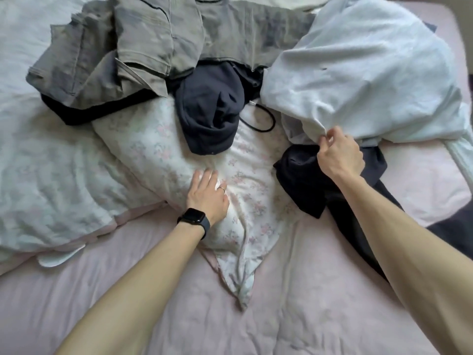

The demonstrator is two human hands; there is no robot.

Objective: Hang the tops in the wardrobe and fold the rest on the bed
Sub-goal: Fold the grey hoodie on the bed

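A heap of clothes lies across the far half of the bed. A pale blue garment [363, 73] is bunched at the right, and my right hand [339, 156] pinches its lower edge. Under that hand lies a dark navy garment [302, 180]. A navy hooded top [210, 111] with a black drawcord [263, 124] sits in the middle. Grey washed trousers [143, 47] are piled at the back left, over a black piece [74, 115]. My left hand [208, 193], with a ring and a black watch, presses flat on the floral white duvet [163, 155].
The pink bedsheet [230, 316] covers the near half of the bed. The duvet bulges up at the left [46, 162]. A dark cloth [450, 234] lies at the bed's right edge.
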